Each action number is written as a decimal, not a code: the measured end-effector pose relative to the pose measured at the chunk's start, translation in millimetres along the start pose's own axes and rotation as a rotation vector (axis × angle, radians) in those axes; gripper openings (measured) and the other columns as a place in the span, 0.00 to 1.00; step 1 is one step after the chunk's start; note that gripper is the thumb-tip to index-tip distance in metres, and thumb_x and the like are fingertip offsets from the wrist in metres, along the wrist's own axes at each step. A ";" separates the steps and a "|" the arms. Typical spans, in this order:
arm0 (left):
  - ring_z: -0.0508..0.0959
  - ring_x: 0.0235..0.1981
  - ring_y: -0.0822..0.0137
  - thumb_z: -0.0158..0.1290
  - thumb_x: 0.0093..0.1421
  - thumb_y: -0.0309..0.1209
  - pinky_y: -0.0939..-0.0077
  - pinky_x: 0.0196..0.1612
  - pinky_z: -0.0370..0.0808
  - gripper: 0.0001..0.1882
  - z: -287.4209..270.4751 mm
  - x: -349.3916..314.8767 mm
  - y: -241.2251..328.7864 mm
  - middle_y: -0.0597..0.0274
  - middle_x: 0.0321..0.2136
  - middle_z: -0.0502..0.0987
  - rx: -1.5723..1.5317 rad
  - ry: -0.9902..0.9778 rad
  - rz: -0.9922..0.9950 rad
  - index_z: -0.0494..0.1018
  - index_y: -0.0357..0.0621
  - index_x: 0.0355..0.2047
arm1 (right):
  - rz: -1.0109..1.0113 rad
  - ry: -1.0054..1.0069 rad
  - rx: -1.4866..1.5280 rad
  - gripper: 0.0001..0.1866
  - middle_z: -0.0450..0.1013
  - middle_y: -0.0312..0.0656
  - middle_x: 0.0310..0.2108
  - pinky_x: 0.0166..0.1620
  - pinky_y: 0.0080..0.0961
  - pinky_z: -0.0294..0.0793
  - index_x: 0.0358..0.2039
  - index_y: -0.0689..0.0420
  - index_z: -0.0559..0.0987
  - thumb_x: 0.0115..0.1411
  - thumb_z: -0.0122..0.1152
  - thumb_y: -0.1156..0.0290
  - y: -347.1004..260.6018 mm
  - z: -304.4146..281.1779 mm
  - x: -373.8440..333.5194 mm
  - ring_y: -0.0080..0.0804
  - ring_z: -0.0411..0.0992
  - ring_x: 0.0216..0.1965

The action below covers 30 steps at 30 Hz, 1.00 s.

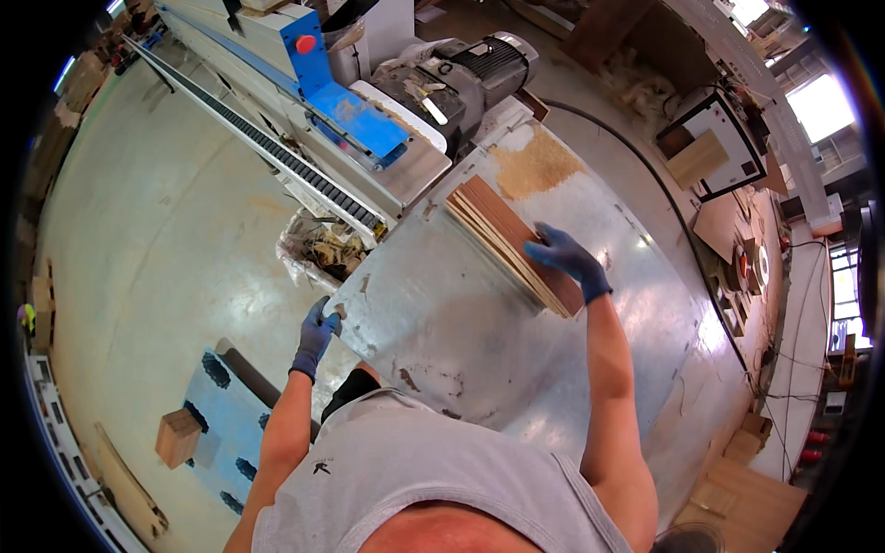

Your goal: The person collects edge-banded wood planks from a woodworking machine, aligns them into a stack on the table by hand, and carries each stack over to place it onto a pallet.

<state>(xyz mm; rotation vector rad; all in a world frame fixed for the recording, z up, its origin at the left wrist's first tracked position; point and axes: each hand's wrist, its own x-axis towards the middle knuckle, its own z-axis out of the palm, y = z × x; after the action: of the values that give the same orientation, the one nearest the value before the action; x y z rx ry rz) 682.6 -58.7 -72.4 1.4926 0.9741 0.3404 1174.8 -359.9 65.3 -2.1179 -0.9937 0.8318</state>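
Nearest, grey shirt (433, 475) at the metal counter's (406, 309) near edge; mid-counter, stack of brown boards (502, 221), long axis far-left to near-right. Right hand (570, 256) loosely open on the boards, left hand (314, 341) well apart at the counter's left corner (whether clamped, cannot tell). At the counter's far end, sawdust (535, 164), then a motor (496, 69); left of the counter, pale floor (175, 221).

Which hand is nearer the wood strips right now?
Right. The right hand is on the strips; the left hand is away from them, at the table's left corner.
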 end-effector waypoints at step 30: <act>0.69 0.61 0.54 0.48 0.66 0.60 0.45 0.62 0.68 0.33 10.2 -86.8 -38.0 0.57 0.59 0.69 -1.244 -0.262 -0.554 0.65 0.56 0.64 | -0.041 -0.785 0.133 0.43 0.74 0.45 0.57 0.60 0.27 0.67 0.66 0.62 0.68 0.54 0.71 0.55 -167.6 241.0 -58.4 0.28 0.70 0.55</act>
<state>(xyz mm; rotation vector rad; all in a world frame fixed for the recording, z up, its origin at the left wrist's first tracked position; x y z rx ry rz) 624.1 -133.4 -80.9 0.1130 0.6787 0.2468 894.5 -255.2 66.5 -1.6499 -1.3005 1.7190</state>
